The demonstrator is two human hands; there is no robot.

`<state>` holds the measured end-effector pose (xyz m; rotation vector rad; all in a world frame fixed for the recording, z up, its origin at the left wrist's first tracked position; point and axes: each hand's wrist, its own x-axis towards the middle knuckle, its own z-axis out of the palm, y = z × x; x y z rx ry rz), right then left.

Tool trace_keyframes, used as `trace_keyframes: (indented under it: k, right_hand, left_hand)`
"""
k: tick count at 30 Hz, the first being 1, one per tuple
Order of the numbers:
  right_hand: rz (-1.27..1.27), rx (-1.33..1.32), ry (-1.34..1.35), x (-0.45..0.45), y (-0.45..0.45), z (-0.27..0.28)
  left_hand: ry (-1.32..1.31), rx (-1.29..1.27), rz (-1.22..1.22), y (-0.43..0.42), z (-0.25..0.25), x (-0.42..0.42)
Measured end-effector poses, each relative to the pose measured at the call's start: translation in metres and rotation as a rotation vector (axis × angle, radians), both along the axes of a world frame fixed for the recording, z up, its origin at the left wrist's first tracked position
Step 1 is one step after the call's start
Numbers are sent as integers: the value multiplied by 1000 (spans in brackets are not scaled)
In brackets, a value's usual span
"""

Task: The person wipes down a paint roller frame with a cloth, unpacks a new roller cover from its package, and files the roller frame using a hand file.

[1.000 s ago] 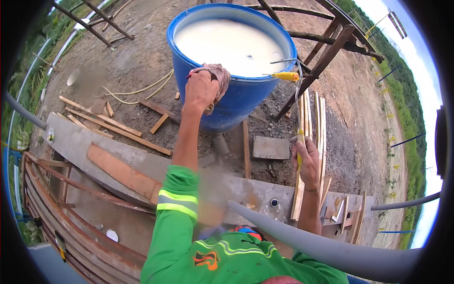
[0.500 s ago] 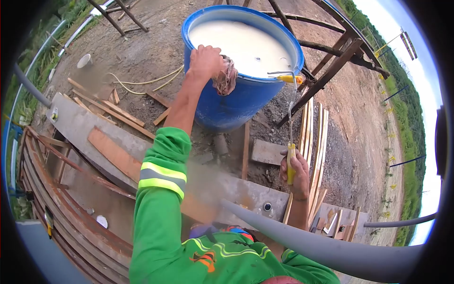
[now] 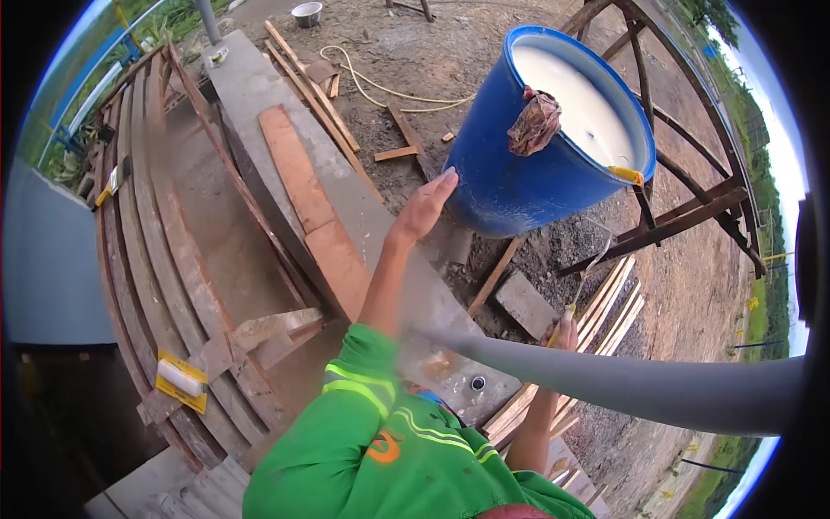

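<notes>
A blue barrel [image 3: 510, 156] filled with whitish liquid stands at the upper right. A crumpled, dirty rag [image 3: 535, 123] hangs over its near rim. Below and left of the rag, my left hand [image 3: 425, 206] is off the barrel's rim with nothing in it, its fingers stretched out. My right hand [image 3: 562, 332] is closed round the yellow handle of a wire-framed tool, partly hidden near the grey pipe. Another yellow handle [image 3: 627, 175] rests at the barrel's right rim.
A grey pipe [image 3: 622, 381] crosses in front of me. Planks [image 3: 313, 99] lie beside a concrete ledge [image 3: 251, 78]. A yellow tray with a white roller [image 3: 181, 381] and a brush [image 3: 112, 183] are on the wooden slats at left. A concrete block [image 3: 526, 304] lies below the barrel.
My left hand has let go of the rag, which stays on the rim, and has moved down. The view has turned left, bringing the tray into sight. My right hand still grips its tool, now lower.
</notes>
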<state>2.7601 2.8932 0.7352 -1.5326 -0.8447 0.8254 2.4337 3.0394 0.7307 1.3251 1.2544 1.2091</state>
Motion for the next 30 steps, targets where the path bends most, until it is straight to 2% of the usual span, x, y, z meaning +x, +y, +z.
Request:
trace_keyframes:
  k: [1, 3, 4, 5, 7, 9, 11, 13, 14, 15, 18, 19, 21, 24, 26, 28, 30]
  right_hand:
    - [57, -99, 11, 10, -13, -8]
    - [128, -20, -133, 35, -41, -54]
    - [159, 23, -203, 49, -55, -77]
    - [146, -167, -79, 46, -76, -67]
    - [176, -360, 4, 48, -110, -80]
    - [199, -348, 98, 58, -150, -111]
    - [215, -423, 29, 65, -184, -126]
    - [373, -477, -111, 80, -213, -138]
    - [490, -445, -317, 88, -229, -147]
    - [601, -407, -528, 97, -241, -152]
    - [878, -227, -811, 117, -258, -153]
    - [919, -229, -834, 112, -257, -146]
    - [994, -233, -880, 81, -248, -121]
    - [1021, -200, -612, 12, -226, -114]
    - [994, 54, -375, -62, -218, -96]
    - [1017, 244, -157, -146, -217, -64]
    - [1132, 140, -229, -207, -210, -39]
  left_hand:
    - [613, -51, 258, -21, -20, 4]
    - [558, 227, 415, -73, -55, 6]
    - [266, 80, 381, -105, -49, 7]
    - [-29, -54, 350, -141, -44, 10]
    - [189, -83, 480, -202, -59, 12]
    - [149, -167, 569, -261, -55, 4]
    - [175, -176, 699, -309, -53, -6]
    - [214, -52, 839, -353, -52, -22]
    - [221, -32, 902, -378, -39, -30]
    - [224, -91, 965, -402, -25, -41]
    - [241, -281, 1185, -462, 11, -74]
    - [321, -204, 1204, -481, 5, -93]
    - [531, -115, 1219, -504, -6, -136]
    - [849, -80, 1212, -513, -13, -202]
    - [976, -46, 1209, -508, -26, -251]
    - [1019, -272, 1145, -498, -35, -291]
    - [973, -476, 1081, -486, -28, -311]
